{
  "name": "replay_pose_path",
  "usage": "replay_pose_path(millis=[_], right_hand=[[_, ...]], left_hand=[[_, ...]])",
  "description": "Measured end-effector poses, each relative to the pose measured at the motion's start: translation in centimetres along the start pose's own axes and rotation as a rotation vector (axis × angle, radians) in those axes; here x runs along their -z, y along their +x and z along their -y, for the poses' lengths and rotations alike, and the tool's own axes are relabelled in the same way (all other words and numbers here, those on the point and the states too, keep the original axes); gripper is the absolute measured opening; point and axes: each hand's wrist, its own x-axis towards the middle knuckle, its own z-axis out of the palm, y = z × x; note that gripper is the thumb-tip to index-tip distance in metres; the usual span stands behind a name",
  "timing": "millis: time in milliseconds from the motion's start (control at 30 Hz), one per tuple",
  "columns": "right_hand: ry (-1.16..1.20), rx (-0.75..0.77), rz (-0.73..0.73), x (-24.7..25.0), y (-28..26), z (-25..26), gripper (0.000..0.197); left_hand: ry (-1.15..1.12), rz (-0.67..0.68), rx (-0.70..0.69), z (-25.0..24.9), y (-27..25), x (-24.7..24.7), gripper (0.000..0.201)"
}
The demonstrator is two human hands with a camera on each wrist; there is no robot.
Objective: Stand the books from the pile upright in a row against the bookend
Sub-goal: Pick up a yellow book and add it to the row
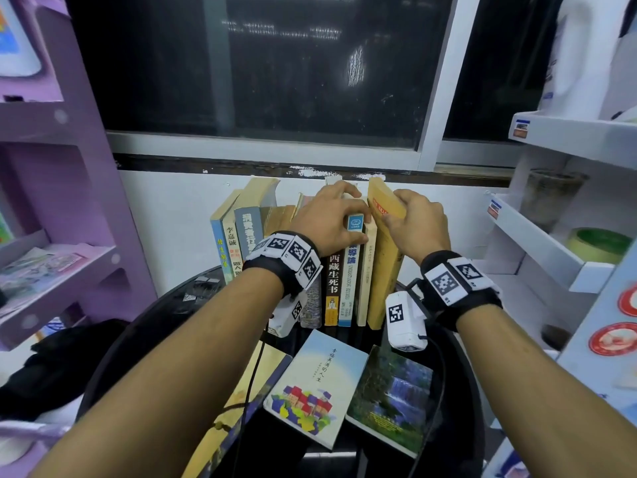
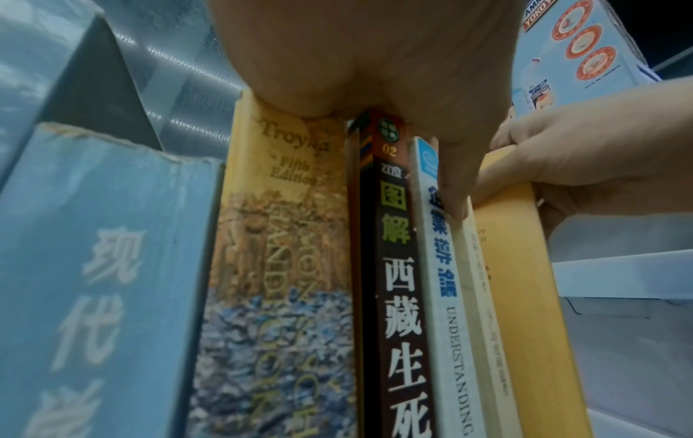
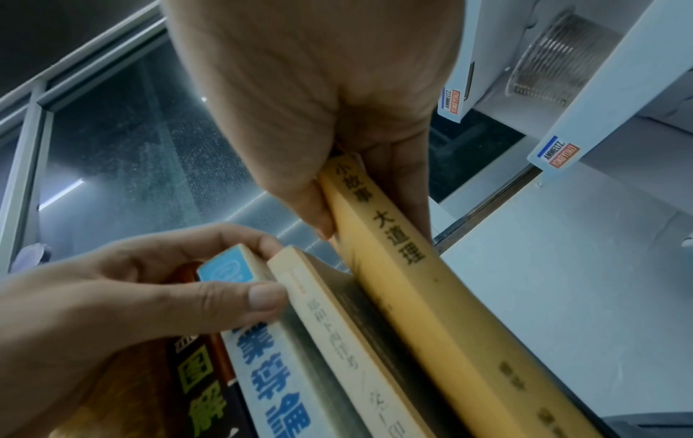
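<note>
A row of upright books (image 1: 241, 236) stands on the round black table (image 1: 162, 305) by the wall. My left hand (image 1: 331, 215) grips the tops of the blue-and-white book (image 1: 348, 281) and the thin cream book (image 1: 365, 270), thumb (image 3: 258, 299) on the spines. My right hand (image 1: 410, 219) pinches the top of the yellow book (image 1: 386, 243), which leans slightly at the row's right end beside the cream book (image 3: 337, 326). The yellow book's spine (image 3: 412, 281) faces me. Three books (image 1: 320, 384) lie flat in front. No bookend shows.
A purple shelf unit (image 1: 51, 201) stands to the left and a white rack (image 1: 551, 253) with a tape roll (image 1: 599, 244) to the right. A dark window (image 1: 258, 63) is behind the row. Camera cables (image 1: 251, 381) hang over the flat books.
</note>
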Motion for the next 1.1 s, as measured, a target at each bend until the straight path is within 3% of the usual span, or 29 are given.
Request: replay_pose_path(millis=[367,567,833,1000,1100], right_hand=[[0.010,0.003,0.018,-1.7,1.0,0.6,0.027],[0.046,0.000,0.070,-2.0,1.3,0.8,0.038],[0.176,-0.008,0.290,-1.0,1.1,0.2,0.056],[0.235,-0.031,0.458,-0.3,1.5,-0.3,0.067],[0.191,-0.010,0.542,0.0,1.7,-0.8,0.089]], left_hand=[[-0.041,0.005,0.003,0.3,0.1,0.1,0.029],[-0.054,0.008,0.030,0.7,0.2,-0.2,0.034],[-0.031,0.010,0.127,0.6,0.3,-0.2,0.076],[-0.007,0.058,0.212,0.8,0.6,0.0,0.084],[-0.013,0.066,0.213,0.9,0.7,0.0,0.086]])
